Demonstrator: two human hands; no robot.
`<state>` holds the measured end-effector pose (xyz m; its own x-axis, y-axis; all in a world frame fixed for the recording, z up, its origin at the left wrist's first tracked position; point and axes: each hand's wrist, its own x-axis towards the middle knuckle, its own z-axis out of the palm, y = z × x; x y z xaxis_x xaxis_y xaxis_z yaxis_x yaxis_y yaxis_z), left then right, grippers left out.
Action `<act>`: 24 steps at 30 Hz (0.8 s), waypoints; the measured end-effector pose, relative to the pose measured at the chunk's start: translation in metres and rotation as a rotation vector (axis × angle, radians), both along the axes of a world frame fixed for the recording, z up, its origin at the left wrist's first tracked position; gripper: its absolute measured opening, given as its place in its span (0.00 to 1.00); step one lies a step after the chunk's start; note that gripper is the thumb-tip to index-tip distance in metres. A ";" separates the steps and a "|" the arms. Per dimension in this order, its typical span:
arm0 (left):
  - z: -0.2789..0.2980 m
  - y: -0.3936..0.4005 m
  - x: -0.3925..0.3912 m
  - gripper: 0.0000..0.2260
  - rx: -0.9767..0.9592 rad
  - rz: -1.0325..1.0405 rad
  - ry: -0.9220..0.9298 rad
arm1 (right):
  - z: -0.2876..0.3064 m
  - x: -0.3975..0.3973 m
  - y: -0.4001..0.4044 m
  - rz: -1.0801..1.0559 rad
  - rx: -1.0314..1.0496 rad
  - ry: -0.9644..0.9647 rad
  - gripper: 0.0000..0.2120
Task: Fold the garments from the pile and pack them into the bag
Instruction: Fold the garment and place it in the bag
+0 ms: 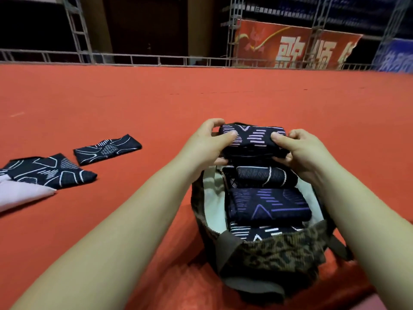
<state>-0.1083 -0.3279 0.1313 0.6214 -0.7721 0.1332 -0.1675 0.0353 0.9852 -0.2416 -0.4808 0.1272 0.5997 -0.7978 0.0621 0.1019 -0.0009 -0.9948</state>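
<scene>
Red carpeted surface point(201, 97), railing and banner behind; item in hand: one folded dark patterned garment point(252, 136), long axis left to right, pinched at its ends by my left hand point(207, 142) and right hand point(299, 151), thumbs on top and fingers curled beneath. It sits at the far rim of the open camouflage bag point(274, 253), directly above the free slot beyond three garments already packed. Remaining: two folded pieces point(107, 148) lie well to the left.
</scene>
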 end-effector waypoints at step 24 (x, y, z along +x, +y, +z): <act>-0.005 -0.043 0.045 0.13 0.302 0.256 -0.544 | -0.006 0.009 0.003 0.551 -1.137 0.792 0.25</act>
<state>-0.0630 -0.3707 0.1265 0.6951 -0.6619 0.2807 -0.6094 -0.3353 0.7185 -0.2326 -0.4775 0.1211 0.9767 -0.2147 0.0023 -0.2053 -0.9367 -0.2836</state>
